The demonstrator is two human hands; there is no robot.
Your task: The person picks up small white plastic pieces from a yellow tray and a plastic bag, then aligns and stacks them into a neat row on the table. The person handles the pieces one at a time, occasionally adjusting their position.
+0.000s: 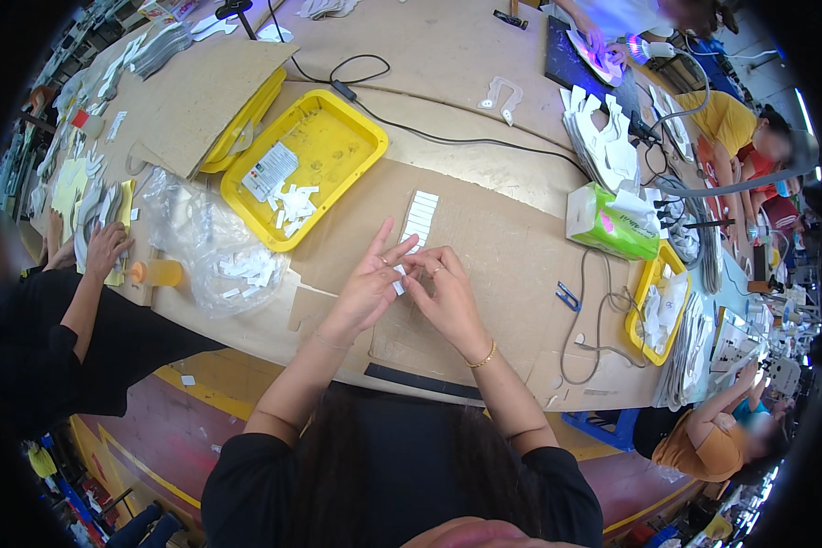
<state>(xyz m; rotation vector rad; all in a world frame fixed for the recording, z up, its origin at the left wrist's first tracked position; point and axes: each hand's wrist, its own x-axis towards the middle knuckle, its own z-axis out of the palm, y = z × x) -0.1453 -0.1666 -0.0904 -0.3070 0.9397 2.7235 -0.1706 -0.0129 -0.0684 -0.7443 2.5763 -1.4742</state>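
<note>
A long cardboard-covered desk [511, 265] crosses the frame. On it lie a yellow tray [356, 137] left of centre, a clear plastic bag [201, 237] at left, a row of white strips [420, 216] at centre, a green tissue pack [612, 224] and a second yellow tray [653, 297] at right.

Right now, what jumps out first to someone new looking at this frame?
At centre, the left hand and right hand meet over the brown cardboard-covered table, pinching a small white paper strip between the fingertips. Just beyond them lies a neat row of white paper strips. To the left sits a bright yellow plastic tray holding loose white slips, and beside it a crumpled clear plastic bag.
</note>
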